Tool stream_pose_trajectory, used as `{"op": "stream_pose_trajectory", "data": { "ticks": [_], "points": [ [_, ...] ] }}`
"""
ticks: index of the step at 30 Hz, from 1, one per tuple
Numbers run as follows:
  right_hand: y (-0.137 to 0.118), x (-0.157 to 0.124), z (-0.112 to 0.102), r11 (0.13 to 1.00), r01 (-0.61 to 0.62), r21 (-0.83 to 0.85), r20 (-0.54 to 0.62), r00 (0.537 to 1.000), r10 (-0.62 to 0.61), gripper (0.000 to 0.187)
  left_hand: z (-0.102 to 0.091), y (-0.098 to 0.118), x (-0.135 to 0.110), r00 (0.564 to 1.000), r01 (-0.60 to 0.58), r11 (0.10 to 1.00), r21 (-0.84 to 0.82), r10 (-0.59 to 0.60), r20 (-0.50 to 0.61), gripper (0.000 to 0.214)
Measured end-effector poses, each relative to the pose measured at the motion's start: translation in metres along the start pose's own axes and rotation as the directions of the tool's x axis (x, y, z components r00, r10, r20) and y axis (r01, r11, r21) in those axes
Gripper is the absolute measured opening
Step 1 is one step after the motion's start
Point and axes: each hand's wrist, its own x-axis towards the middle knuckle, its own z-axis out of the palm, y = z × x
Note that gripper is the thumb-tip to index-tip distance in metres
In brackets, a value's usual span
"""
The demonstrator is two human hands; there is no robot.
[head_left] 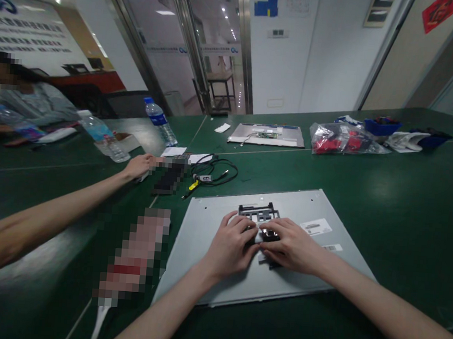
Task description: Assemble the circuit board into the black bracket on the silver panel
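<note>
A grey metal panel [218, 273] lies flat on the green table [404, 204] in front of me. A black plastic bracket [258, 211] sits on its middle. My left hand [230, 245] and my right hand [289, 245] rest side by side on the bracket's near end, fingers curled and pressing on a small black part [270, 234] between them. White labels [316, 227] are stuck on the panel just right of my right hand.
Another person's arm reaches in from the left, its hand [138, 165] by a blurred dark object. A black cable [210, 173], two water bottles [160, 120], a second panel [268, 135], a plastic bag [342, 138] and blue bins [381, 127] lie farther back.
</note>
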Motion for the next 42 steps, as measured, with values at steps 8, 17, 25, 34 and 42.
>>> {"op": "stream_pose_trajectory", "data": {
  "ticks": [8,17,25,34,42],
  "points": [
    [0.0002,0.0002,0.0023,1.0,-0.002,-0.006,0.004,1.0,0.002,0.021,0.0019,-0.002,-0.001,1.0,0.001,1.0,0.002,-0.001,0.003,0.027],
    [0.001,-0.001,0.0034,1.0,-0.004,0.008,0.023,1.0,0.003,0.018,0.0001,0.0001,0.0006,1.0,0.008,1.0,-0.011,-0.008,-0.015,0.023],
    [0.0009,-0.0018,0.0037,0.999,-0.012,0.034,0.037,0.999,0.011,0.019,0.0019,-0.0014,-0.0004,1.0,0.016,1.0,-0.017,-0.016,-0.003,0.024],
    [-0.0033,0.0018,-0.0006,0.999,-0.009,0.034,0.021,1.0,0.008,0.018,-0.0035,0.0008,0.0003,1.0,0.022,1.0,-0.015,-0.021,0.007,0.022],
    [-0.0024,0.001,-0.0026,0.998,-0.045,0.035,-0.008,0.999,0.045,0.01,-0.0013,-0.0008,-0.0008,1.0,0.013,0.999,-0.032,-0.014,-0.017,0.025]
  ]
}}
